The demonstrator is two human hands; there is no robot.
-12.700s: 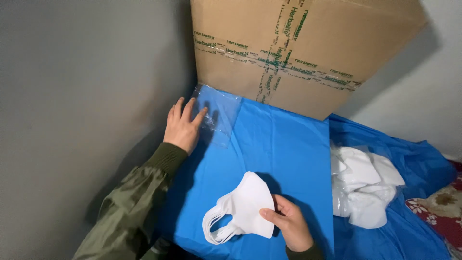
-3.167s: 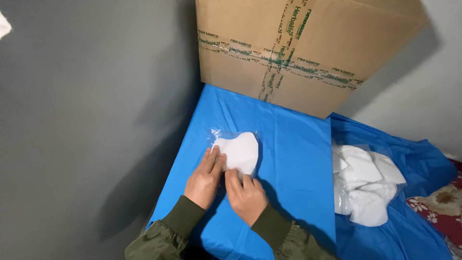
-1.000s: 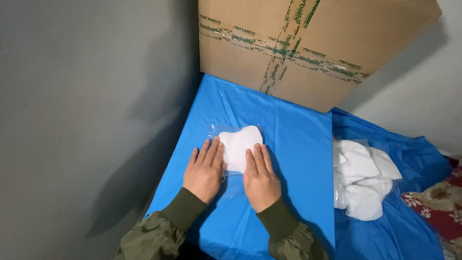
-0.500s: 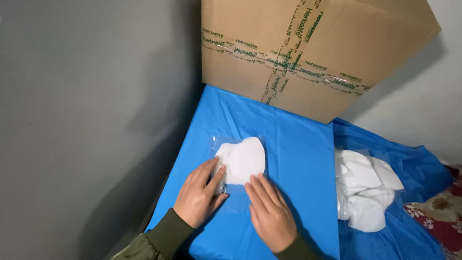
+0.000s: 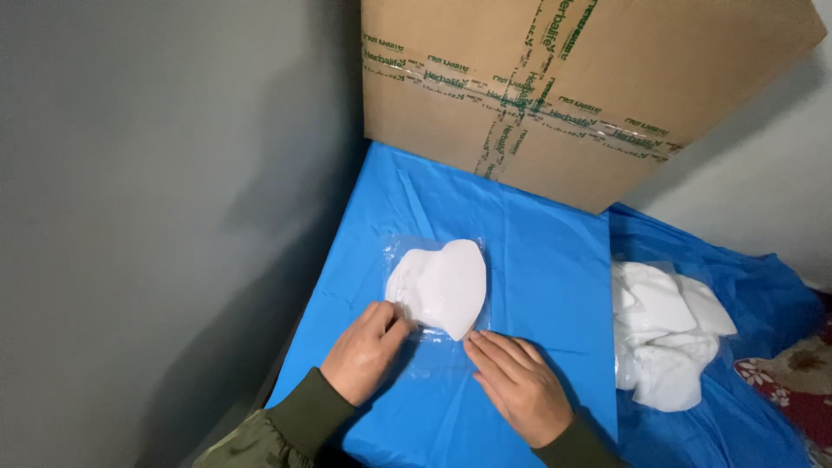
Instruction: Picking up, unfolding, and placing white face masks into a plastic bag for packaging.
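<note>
A: Report hand state and item position, taking the cardboard box (image 5: 572,95) as the reference.

B: The white face mask (image 5: 440,286) lies inside a clear plastic sleeve (image 5: 433,303), flat on the blue sheet (image 5: 537,260), in front of the box and well apart from it. The left hand (image 5: 364,355) rests on the sleeve's near left corner, fingers loosely curled, pressing rather than gripping. The right hand (image 5: 516,386) lies flat and open, fingertips touching the sleeve's near edge just below the mask's point.

A: Reason for that arrangement?

B: As a judgement: both hands bear down on the sleeve's open end, which keeps the film flat and the mask seated inside.

A: Packaging and markings?

B: The box is brown and stands upright against the wall, with crossed bands of clear tape carrying green print. To the right of the sleeve, below the box's right end, sits a pile of white masks (image 5: 663,334) in clear film.
</note>
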